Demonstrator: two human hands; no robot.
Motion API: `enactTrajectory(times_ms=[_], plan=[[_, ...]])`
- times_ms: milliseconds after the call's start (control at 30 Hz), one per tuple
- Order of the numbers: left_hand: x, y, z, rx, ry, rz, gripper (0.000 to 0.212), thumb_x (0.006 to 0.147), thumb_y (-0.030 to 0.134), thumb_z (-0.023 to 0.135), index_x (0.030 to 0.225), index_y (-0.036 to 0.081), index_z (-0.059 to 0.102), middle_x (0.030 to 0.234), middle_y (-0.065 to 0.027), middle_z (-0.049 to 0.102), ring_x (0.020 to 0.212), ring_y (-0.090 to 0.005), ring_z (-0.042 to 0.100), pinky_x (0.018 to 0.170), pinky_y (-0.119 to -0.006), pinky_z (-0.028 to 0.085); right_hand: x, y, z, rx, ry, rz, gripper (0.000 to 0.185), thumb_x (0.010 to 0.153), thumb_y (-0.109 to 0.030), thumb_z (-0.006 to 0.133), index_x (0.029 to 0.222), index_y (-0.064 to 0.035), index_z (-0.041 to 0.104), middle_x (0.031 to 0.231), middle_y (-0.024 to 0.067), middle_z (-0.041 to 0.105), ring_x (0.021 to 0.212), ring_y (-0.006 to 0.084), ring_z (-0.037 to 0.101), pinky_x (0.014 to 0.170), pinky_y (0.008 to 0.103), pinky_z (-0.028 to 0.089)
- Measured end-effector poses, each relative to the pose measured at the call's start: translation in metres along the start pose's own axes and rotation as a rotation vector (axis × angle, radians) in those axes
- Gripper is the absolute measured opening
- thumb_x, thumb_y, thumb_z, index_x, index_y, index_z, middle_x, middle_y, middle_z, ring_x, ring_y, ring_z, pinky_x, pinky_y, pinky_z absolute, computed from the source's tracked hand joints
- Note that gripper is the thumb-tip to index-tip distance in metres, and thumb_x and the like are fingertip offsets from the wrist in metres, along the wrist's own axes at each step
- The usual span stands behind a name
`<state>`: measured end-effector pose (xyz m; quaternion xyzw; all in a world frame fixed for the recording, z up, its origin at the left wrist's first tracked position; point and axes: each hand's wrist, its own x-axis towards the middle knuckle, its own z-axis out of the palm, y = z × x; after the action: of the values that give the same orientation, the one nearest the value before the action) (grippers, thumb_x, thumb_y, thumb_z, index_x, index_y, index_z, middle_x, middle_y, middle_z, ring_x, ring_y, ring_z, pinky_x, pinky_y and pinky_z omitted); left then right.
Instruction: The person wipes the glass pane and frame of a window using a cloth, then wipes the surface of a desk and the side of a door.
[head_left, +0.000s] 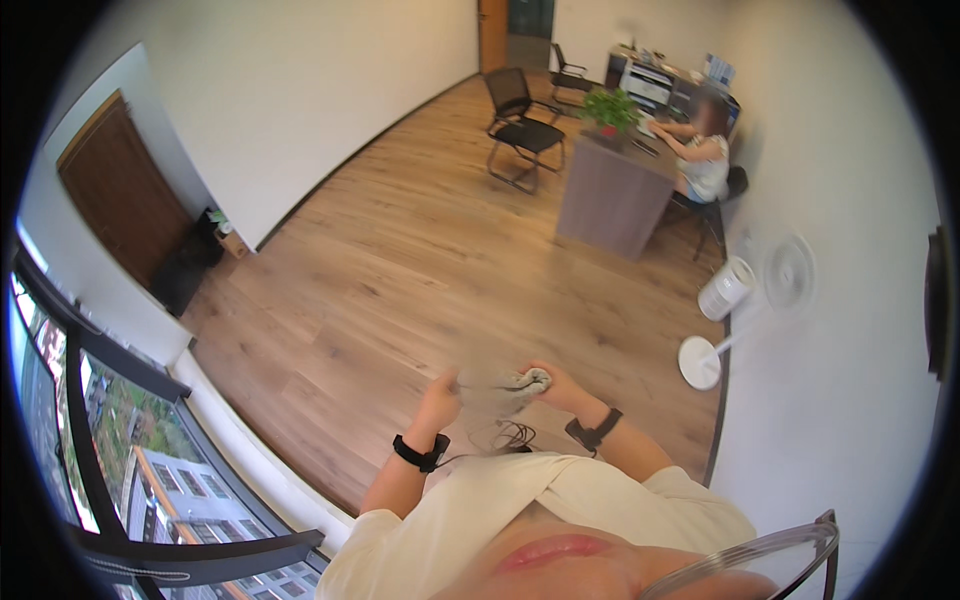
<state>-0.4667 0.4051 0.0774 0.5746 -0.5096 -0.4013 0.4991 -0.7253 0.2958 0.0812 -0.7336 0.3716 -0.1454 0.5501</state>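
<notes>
In front of my chest, both hands hold a light grey folded cloth (495, 394), partly blurred. My left hand (442, 403) grips its left end, with the fingertips lost in the blur. At the other end, where the fabric shows rolled, thick folds, my right hand (559, 388) closes around it. Each wrist wears a black strap with a small device, the left strap (421, 452) and the right strap (595, 430). Thin black cables (512, 436) hang in loops below the cloth, close to my shirt.
Wood-look flooring (360, 300) spreads ahead. A person (701, 161) sits at a desk (615, 191) with a potted plant (611, 111). Black chairs (525, 131) stand beside it. A white fan (787, 275) and a white cylindrical appliance (726, 289) are by the right wall; windows (150, 450) line the left.
</notes>
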Motion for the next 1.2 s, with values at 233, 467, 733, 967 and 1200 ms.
enactTrajectory(times_ms=[233, 467, 733, 967, 1200], plan=[[0.011, 0.089, -0.074, -0.512, 0.151, -0.026, 0.033, 0.089, 0.016, 0.055, 0.120, 0.005, 0.047, 0.097, -0.0075, 0.062, 0.089, -0.0171, 0.059, 0.079, -0.032, 0.048, 0.056, -0.109, -0.006, 0.796, -0.117, -0.192, 0.031, 0.083, -0.010, 0.052, 0.112, -0.0008, 0.057, 0.102, 0.0097, 0.063, 0.093, 0.0224, 0.060, 0.082, 0.0381, 0.048], [0.066, 0.037, -0.037, -0.628, -0.085, -0.614, 0.044, 0.092, 0.034, 0.050, 0.125, 0.005, 0.043, 0.105, -0.0066, 0.060, 0.091, -0.0206, 0.059, 0.080, -0.040, 0.049, 0.167, -0.062, 0.014, 1.077, -0.239, 0.438, 0.026, 0.083, -0.024, 0.052, 0.095, -0.0030, 0.060, 0.093, 0.0098, 0.064, 0.088, 0.0225, 0.060, 0.081, 0.0395, 0.048], [0.214, -0.016, -0.053, -0.519, 0.122, -0.634, 0.047, 0.079, 0.008, 0.060, 0.122, 0.001, 0.042, 0.094, -0.0073, 0.061, 0.083, -0.0173, 0.060, 0.073, -0.028, 0.050, 0.276, -0.037, -0.059, 1.186, -0.259, 0.331, 0.012, 0.081, -0.014, 0.052, 0.090, -0.0070, 0.056, 0.082, 0.0036, 0.058, 0.075, 0.0159, 0.055, 0.070, 0.0314, 0.046], [0.332, 0.035, -0.076, -0.389, 0.473, -0.204, 0.041, 0.075, -0.006, 0.061, 0.112, 0.002, 0.046, 0.088, -0.0057, 0.060, 0.081, -0.0123, 0.057, 0.069, -0.022, 0.046, 0.364, -0.034, -0.147, 0.598, 0.103, 0.090, 0.034, 0.073, 0.000, 0.068, 0.099, -0.0076, 0.048, 0.073, -0.0018, 0.051, 0.062, 0.0077, 0.048, 0.054, 0.0229, 0.039], [0.425, 0.024, -0.131, -0.498, 0.433, -0.094, 0.036, 0.071, -0.010, 0.064, 0.099, 0.006, 0.047, 0.081, -0.0024, 0.057, 0.071, -0.0084, 0.054, 0.066, -0.020, 0.044, 0.454, -0.044, -0.166, 0.498, 0.057, 0.077, 0.031, 0.075, -0.012, 0.072, 0.102, -0.0077, 0.057, 0.070, -0.0016, 0.051, 0.059, 0.0080, 0.047, 0.052, 0.0235, 0.039]])
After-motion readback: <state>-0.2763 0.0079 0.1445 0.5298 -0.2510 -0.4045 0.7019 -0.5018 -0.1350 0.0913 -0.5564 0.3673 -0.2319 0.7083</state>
